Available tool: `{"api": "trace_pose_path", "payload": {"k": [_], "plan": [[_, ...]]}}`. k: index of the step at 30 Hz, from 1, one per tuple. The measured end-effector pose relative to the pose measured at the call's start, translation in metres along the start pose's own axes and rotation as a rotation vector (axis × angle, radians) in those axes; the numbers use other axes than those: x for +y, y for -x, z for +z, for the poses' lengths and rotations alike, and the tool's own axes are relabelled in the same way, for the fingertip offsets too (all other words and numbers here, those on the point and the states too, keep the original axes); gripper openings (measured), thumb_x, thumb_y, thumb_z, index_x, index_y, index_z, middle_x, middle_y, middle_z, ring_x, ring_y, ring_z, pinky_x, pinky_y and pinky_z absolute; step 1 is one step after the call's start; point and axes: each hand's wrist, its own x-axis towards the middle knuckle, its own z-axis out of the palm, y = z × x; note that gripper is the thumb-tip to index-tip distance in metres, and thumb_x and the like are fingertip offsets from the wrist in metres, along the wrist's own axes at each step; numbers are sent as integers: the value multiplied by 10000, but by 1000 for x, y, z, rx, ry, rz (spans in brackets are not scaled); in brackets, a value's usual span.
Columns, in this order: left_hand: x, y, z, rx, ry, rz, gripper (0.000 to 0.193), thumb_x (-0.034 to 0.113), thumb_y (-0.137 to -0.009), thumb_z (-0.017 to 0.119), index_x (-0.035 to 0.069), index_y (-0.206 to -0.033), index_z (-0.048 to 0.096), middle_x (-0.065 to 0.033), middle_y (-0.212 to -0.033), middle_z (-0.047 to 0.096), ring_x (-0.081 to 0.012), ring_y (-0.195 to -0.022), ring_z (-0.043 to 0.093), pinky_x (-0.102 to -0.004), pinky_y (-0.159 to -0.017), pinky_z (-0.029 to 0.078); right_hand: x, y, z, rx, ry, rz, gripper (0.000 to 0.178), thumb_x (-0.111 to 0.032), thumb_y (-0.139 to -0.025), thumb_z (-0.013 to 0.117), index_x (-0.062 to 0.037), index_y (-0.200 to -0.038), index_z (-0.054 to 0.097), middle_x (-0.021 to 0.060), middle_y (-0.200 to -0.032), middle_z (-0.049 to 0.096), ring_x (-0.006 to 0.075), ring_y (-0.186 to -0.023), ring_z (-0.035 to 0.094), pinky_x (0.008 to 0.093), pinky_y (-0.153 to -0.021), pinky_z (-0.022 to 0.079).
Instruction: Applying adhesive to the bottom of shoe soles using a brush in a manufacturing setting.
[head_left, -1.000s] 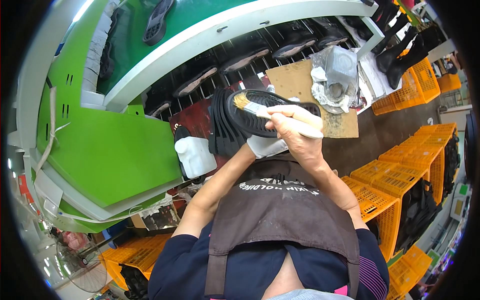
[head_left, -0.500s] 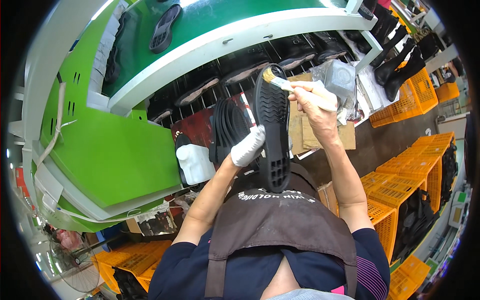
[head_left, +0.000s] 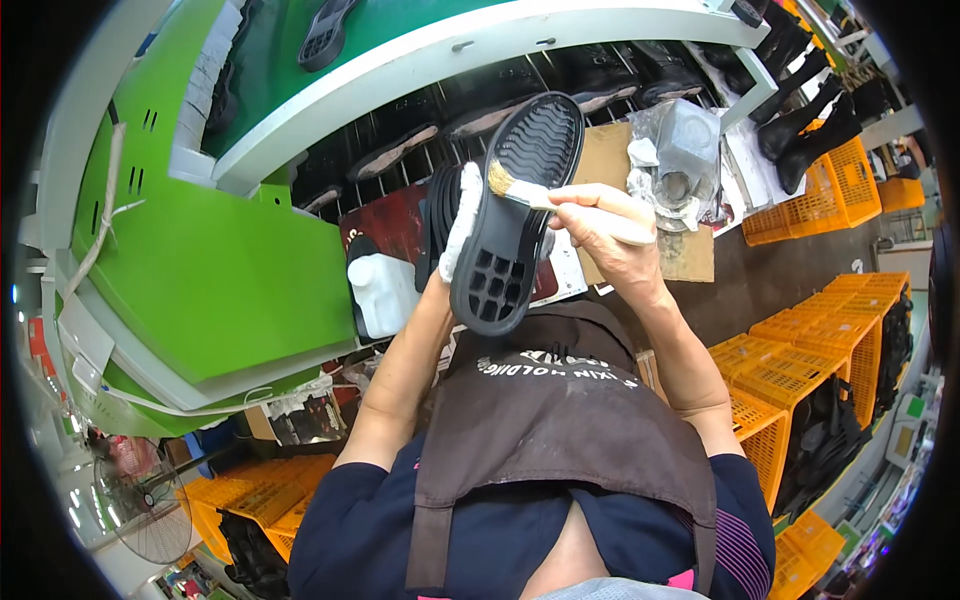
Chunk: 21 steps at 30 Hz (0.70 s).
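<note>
A black shoe sole [head_left: 515, 215] is held up in front of my apron, its inner side with wavy ridges and square heel pockets facing me. My left hand [head_left: 460, 225], in a white glove, grips the sole along its left edge; part of the fingers is hidden behind it. Bare, my right hand [head_left: 610, 235] pinches the pale handle of a paintbrush [head_left: 515, 188]. The brush's tan bristles lie against the sole's left rim, near its middle. Several more black soles [head_left: 438, 225] stand stacked just behind my left hand.
A white plastic jug [head_left: 382, 295] stands left of the soles, beside the green machine housing [head_left: 230, 310]. Right of my hand, a plastic-wrapped clear container [head_left: 688, 140] sits by cardboard [head_left: 610, 150]. Black boots line the rack beneath a white rail [head_left: 400, 75]. Orange crates [head_left: 780, 375] flank the right side.
The sole has tilted, its toe swinging right and its heel left and up. The brush has moved from the toe rim down to the left rim near the middle.
</note>
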Motion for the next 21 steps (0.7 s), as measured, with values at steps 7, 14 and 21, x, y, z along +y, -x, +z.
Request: {"api": "trace_pose_path", "payload": {"k": [7, 14, 21], "plan": [[8, -12, 4, -26, 153, 92, 623, 561, -939, 303, 62, -1282, 447, -107, -1148, 573, -214, -967, 587, -342, -857, 507, -5, 15, 15, -22, -64, 77, 173, -72, -837, 646, 68, -937, 650, 108, -830, 659, 142, -705, 636, 243, -623, 504], [9, -17, -8, -54, 234, 145, 529, 485, -965, 326, 66, -1240, 496, -81, -1166, 572, -198, -993, 578, -331, -839, 508, -9, 20, 17, -117, -40, 5, 168, -64, -864, 610, 43, -988, 645, 83, -783, 675, 79, -661, 605, 185, -570, 457], [3, -10, 1, 65, 162, 62, 518, 461, -966, 346, 45, -1235, 497, -112, -1174, 558, -238, -1006, 563, -365, -881, 475, -20, 14, 7, -215, -128, 129, 208, -116, -858, 607, 46, -983, 643, 78, -772, 669, 82, -700, 606, 198, -569, 446]]}}
